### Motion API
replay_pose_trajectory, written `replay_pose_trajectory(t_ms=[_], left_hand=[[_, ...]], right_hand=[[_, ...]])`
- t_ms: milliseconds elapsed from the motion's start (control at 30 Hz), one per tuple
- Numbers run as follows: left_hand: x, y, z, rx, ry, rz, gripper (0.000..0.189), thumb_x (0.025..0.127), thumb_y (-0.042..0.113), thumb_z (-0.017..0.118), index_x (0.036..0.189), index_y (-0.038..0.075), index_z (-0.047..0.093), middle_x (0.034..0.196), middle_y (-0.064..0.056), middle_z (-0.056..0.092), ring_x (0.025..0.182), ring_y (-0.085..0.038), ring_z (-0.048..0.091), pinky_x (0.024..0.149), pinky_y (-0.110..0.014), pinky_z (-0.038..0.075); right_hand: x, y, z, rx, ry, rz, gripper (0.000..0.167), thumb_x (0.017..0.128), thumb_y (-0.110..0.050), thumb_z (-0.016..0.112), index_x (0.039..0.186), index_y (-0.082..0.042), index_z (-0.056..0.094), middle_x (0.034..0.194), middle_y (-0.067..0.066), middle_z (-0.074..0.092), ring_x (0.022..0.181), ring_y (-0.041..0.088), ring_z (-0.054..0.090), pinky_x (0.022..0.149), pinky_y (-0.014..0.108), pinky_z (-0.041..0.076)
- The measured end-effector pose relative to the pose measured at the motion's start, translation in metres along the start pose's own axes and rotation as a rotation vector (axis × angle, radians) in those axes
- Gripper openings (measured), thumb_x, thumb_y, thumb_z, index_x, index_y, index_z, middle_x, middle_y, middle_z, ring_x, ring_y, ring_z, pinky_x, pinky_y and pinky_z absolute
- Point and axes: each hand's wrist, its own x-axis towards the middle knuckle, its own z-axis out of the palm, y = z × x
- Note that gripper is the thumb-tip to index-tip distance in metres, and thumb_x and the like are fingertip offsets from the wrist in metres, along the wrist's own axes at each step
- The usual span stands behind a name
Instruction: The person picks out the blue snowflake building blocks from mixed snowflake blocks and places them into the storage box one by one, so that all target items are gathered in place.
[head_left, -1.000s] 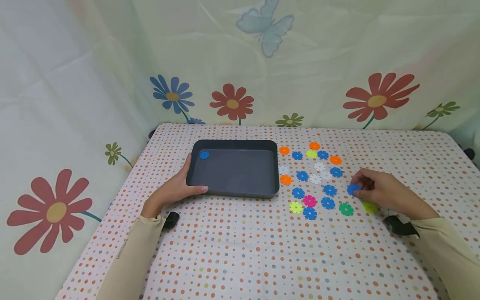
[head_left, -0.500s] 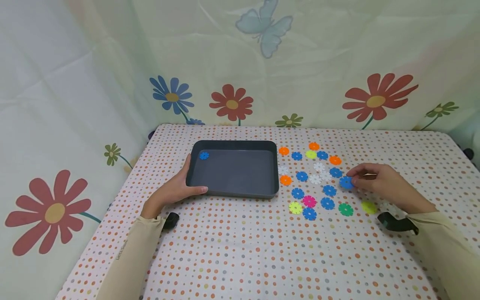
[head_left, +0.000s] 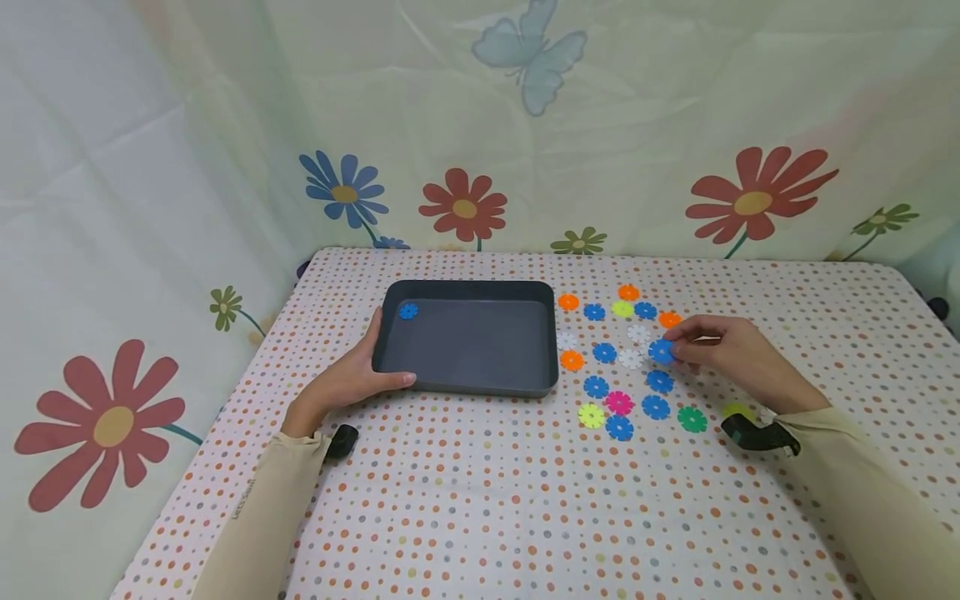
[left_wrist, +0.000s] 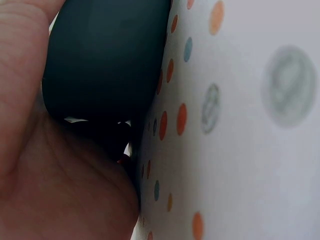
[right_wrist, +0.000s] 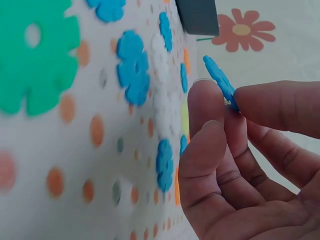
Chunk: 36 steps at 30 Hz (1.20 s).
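Note:
In the head view, my left hand (head_left: 348, 372) holds the near left corner of a dark grey rectangular tray (head_left: 480, 388), thumb along its front wall and fingers at its left side. The left wrist view has the tray's dark wall (left_wrist: 105, 60) close to the palm. A blue plastic snowflake disc (head_left: 408, 311) lies in the tray's far left corner. My right hand (head_left: 723, 354) pinches another blue snowflake disc (right_wrist: 220, 80) between thumb and fingertips, raised over the scattered discs. Beneath it, a white disc (head_left: 631, 358) and a blue disc (head_left: 659, 382) lie nearby.
Several loose discs lie right of the tray, among them an orange disc (head_left: 572, 360), a pink disc (head_left: 619, 402) and a green disc (head_left: 692, 418). A dotted cloth (head_left: 487, 500) covers the table. A flower-printed curtain (head_left: 630, 125) hangs behind.
My right hand has lifted the blue snowflake disc from the right side of the scatter and carried it leftward, toward the tray. My left hand and the tray have stayed put.

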Motion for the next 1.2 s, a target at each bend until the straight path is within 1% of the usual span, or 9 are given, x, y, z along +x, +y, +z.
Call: replay_pose_trajectory(t_ms=[100,233,367,600,733,833,967,1100,1200], left_hand=[[0.000,0.000,-0.001,-0.001,0.001,0.000,0.137,0.087,0.063,0.081,0.170,0.021,-0.021,0.178,-0.009,-0.012,0.162,-0.040,0.006,0.123,-0.067,0.021],[0.000,0.001,-0.001,-0.008,-0.002,0.001,0.138,0.087,0.063,0.081,0.170,0.021,-0.021,0.178,-0.010,-0.012,0.162,-0.041,0.006,0.122,-0.067,0.021],[0.000,0.001,0.000,-0.017,-0.004,0.001,0.137,0.087,0.062,0.081,0.170,0.022,-0.021,0.178,-0.009,-0.012,0.162,-0.039,0.006,0.123,-0.066,0.021],[0.000,0.001,0.000,0.005,-0.002,-0.010,0.137,0.088,0.063,0.080,0.170,0.020,-0.022,0.178,-0.011,-0.013,0.162,-0.042,0.006,0.123,-0.067,0.021],[0.000,0.002,0.000,-0.007,-0.002,-0.005,0.137,0.088,0.062,0.080,0.170,0.020,-0.022,0.177,-0.010,-0.013,0.162,-0.040,0.005,0.123,-0.066,0.021],[0.000,0.003,0.000,-0.018,-0.001,-0.003,0.137,0.088,0.061,0.081,0.170,0.020,-0.021,0.177,-0.008,-0.013,0.162,-0.039,0.005,0.123,-0.066,0.021],[-0.001,0.003,0.000,-0.011,0.001,-0.006,0.137,0.087,0.062,0.081,0.170,0.021,-0.021,0.177,-0.008,-0.013,0.162,-0.039,0.004,0.123,-0.066,0.020],[-0.001,0.003,0.000,-0.012,0.001,-0.004,0.138,0.087,0.063,0.081,0.170,0.021,-0.021,0.177,-0.008,-0.013,0.162,-0.039,0.004,0.123,-0.067,0.020],[0.000,0.001,0.000,-0.016,-0.004,0.003,0.138,0.088,0.062,0.081,0.170,0.020,-0.021,0.177,-0.009,-0.013,0.162,-0.039,0.004,0.123,-0.066,0.020]], right_hand=[[0.004,-0.006,0.003,0.022,-0.010,-0.023,0.036,0.109,-0.021,0.066,0.133,0.007,0.066,0.127,0.023,0.069,0.105,0.032,0.068,0.079,0.024,0.055],[0.008,-0.015,0.007,0.057,-0.009,-0.058,0.032,0.109,-0.017,0.067,0.132,0.006,0.067,0.126,0.023,0.070,0.101,0.030,0.070,0.079,0.026,0.057],[0.012,-0.025,0.011,0.081,-0.017,-0.071,0.030,0.108,-0.015,0.067,0.131,0.005,0.067,0.121,0.020,0.072,0.097,0.029,0.070,0.079,0.030,0.058],[0.018,-0.043,0.019,0.120,-0.030,-0.083,0.029,0.107,-0.019,0.069,0.128,0.001,0.070,0.118,0.017,0.073,0.102,0.033,0.070,0.084,0.037,0.058],[0.023,-0.052,0.023,0.130,-0.029,-0.089,0.027,0.107,-0.018,0.068,0.127,0.000,0.070,0.116,0.017,0.073,0.101,0.034,0.070,0.084,0.041,0.056],[0.026,-0.058,0.027,0.146,-0.034,-0.091,0.028,0.107,-0.017,0.068,0.129,0.001,0.069,0.116,0.017,0.073,0.100,0.034,0.070,0.084,0.042,0.056],[0.030,-0.067,0.032,0.181,-0.050,-0.101,0.031,0.107,-0.017,0.068,0.131,0.003,0.068,0.118,0.018,0.072,0.099,0.033,0.069,0.085,0.039,0.057],[0.034,-0.076,0.036,0.212,-0.066,-0.113,0.028,0.107,-0.017,0.068,0.128,0.002,0.069,0.118,0.018,0.071,0.098,0.035,0.070,0.084,0.039,0.057],[0.036,-0.083,0.040,0.238,-0.083,-0.127,0.025,0.106,-0.014,0.068,0.124,0.003,0.070,0.115,0.018,0.071,0.098,0.038,0.070,0.084,0.041,0.058]])
